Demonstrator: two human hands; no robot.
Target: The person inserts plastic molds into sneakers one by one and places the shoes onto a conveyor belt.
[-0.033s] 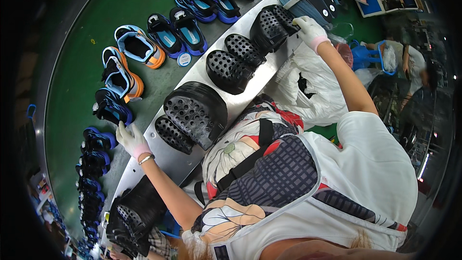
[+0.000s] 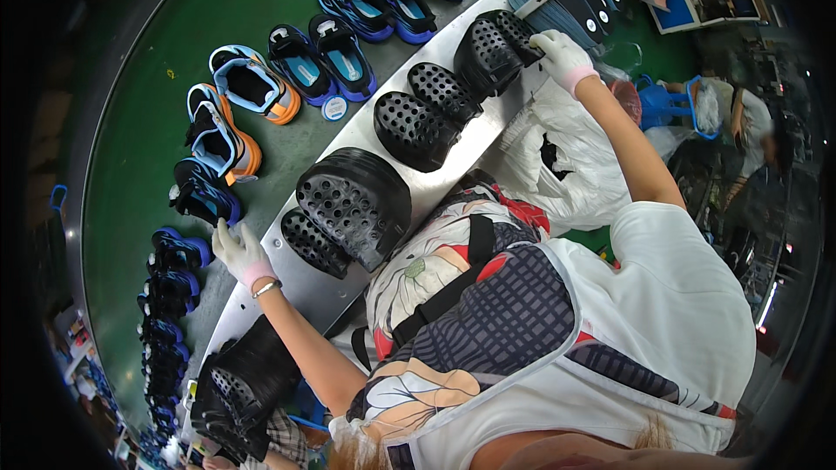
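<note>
My left hand [image 2: 242, 254], in a thin white glove, has its fingers stretched out and apart. Its fingertips reach the end of a black-and-blue sneaker [image 2: 205, 193] on the green belt; I cannot tell whether they touch. My right hand [image 2: 562, 59], gloved the same way, rests its fingers at the outer edge of a black perforated block [image 2: 489, 54], with no clear grip on it. Between my hands, a second black perforated block [image 2: 416, 126] and a larger third one [image 2: 355, 204] sit on the metal ledge [image 2: 279, 248].
Black-and-blue sneakers [image 2: 344, 57] and an orange-trimmed pair [image 2: 257, 85] line the green belt [image 2: 131, 152]. Dark insoles [image 2: 557, 4] stand stacked beyond my right hand. A white plastic bag [image 2: 579, 157] hangs below the ledge. More black blocks [image 2: 248, 383] lie lower left, near another person's checked sleeve [image 2: 287, 435].
</note>
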